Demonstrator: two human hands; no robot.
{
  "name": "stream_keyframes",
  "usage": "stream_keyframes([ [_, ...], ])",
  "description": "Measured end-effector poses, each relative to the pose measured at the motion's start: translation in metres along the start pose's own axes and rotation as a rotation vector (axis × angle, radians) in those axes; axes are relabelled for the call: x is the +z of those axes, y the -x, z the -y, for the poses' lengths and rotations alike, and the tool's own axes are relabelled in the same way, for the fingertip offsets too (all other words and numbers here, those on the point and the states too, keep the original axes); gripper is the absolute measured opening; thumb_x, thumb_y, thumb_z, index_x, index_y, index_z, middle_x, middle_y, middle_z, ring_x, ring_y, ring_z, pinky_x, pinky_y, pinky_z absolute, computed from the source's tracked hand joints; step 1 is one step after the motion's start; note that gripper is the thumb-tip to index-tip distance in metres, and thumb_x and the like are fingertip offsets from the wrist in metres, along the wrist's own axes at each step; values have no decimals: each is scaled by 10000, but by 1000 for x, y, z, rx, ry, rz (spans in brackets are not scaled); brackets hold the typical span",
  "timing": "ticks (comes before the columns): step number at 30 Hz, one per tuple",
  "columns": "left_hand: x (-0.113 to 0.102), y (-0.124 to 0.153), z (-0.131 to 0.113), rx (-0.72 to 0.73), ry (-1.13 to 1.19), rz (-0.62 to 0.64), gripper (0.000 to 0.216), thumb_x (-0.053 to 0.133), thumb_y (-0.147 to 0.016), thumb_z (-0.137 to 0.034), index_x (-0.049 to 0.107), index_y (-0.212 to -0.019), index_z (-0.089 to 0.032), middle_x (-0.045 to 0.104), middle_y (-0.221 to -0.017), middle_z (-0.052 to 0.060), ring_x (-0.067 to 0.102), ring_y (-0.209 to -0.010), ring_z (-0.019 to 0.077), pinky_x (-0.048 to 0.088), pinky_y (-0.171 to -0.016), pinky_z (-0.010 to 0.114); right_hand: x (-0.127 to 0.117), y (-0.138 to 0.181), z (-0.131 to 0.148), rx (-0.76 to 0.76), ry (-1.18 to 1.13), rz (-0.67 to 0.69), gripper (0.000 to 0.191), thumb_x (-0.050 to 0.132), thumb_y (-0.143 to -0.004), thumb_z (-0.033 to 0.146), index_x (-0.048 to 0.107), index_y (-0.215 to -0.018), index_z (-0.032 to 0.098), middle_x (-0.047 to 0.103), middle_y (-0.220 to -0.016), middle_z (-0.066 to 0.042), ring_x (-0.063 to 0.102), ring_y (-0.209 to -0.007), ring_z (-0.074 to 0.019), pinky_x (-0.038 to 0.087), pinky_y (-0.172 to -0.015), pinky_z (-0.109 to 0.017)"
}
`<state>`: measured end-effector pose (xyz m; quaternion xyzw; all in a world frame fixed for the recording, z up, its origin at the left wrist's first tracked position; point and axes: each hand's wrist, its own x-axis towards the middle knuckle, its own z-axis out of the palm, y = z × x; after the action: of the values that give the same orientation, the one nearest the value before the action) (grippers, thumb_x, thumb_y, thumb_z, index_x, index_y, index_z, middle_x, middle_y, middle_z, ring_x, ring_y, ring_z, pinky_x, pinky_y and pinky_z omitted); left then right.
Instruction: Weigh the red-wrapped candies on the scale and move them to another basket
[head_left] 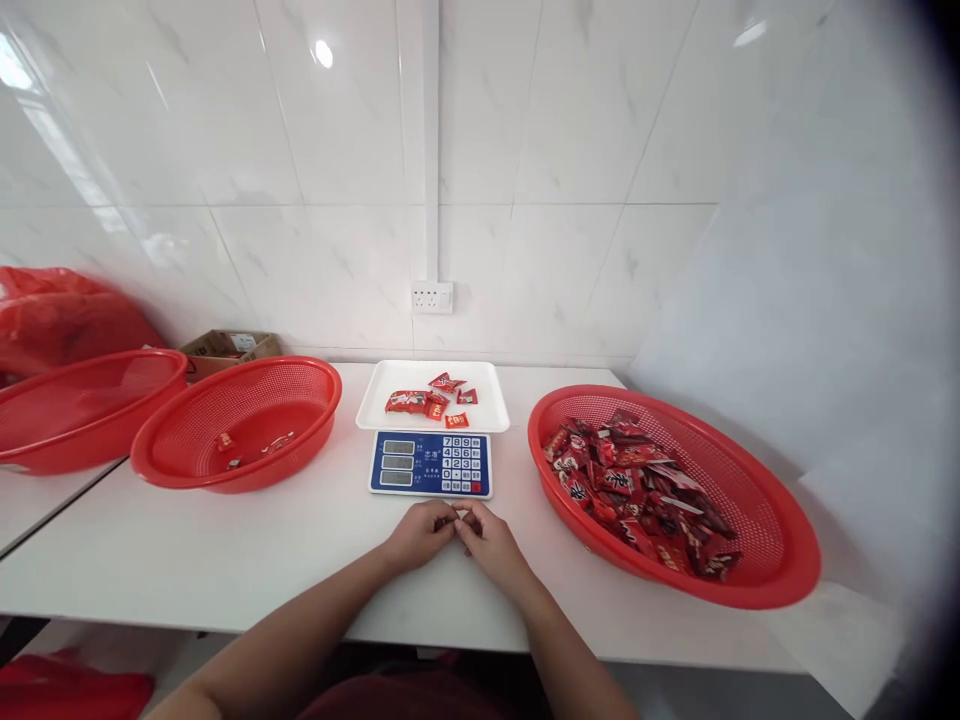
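Note:
My left hand (pixel 420 535) and my right hand (pixel 489 540) rest together on the white table (pixel 247 560), fingertips touching, just in front of a digital scale (pixel 431 463). Neither hand shows anything in it. The scale's white tray (pixel 390 385) carries several red candy packets (pixel 427 400). To the right stands a red mesh basket (pixel 765 540) heaped with red and dark candy packets (pixel 637 490). To the left, another red mesh basket (pixel 187 440) has only a few small candies (pixel 223 441) on its bottom.
A third red basket (pixel 45 420) sits on a neighbouring table at far left, with a red plastic bag (pixel 52 315) behind it. A cardboard box (pixel 229 345) stands by the tiled wall. A wall socket (pixel 432 297) is above the scale.

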<state>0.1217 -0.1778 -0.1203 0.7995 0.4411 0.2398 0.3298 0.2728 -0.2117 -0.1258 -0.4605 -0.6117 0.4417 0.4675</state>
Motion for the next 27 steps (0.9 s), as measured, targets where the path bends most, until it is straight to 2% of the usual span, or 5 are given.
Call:
stream_keyframes([
  [13, 2, 5, 3, 47, -13, -65, 208, 453, -788, -220, 657, -782, -177, 655, -792, 15, 582, -736, 155, 425, -669, 229, 2, 3, -4, -89, 124, -14, 196, 475, -822, 275, 597, -973, 301, 574, -636, 35, 579, -568, -171, 506, -518, -292],
  [18, 2, 5, 3, 50, -13, -65, 198, 457, -781, -220, 650, -772, -175, 660, -797, 15, 578, -731, 160, 425, -668, 239, 3, 7, -1, -126, 161, -23, 231, 473, -822, 243, 601, -997, 319, 610, -667, 33, 604, -615, -181, 519, -568, -307],
  [23, 1, 5, 3, 46, -7, -62, 191, 449, -777, -201, 634, -744, -169, 652, -783, 12, 568, -723, 155, 423, -667, 238, 3, 13, 6, -160, 198, -42, 312, 505, -790, 205, 599, -1054, 340, 654, -745, 29, 641, -721, -202, 523, -692, -351],
  [27, 1, 5, 3, 38, 1, -55, 196, 443, -780, -213, 630, -734, -175, 637, -752, 6, 557, -706, 156, 418, -650, 240, 4, 16, 9, -170, 213, -62, 347, 511, -769, 185, 599, -1064, 348, 656, -742, 33, 649, -710, -195, 530, -684, -341],
])
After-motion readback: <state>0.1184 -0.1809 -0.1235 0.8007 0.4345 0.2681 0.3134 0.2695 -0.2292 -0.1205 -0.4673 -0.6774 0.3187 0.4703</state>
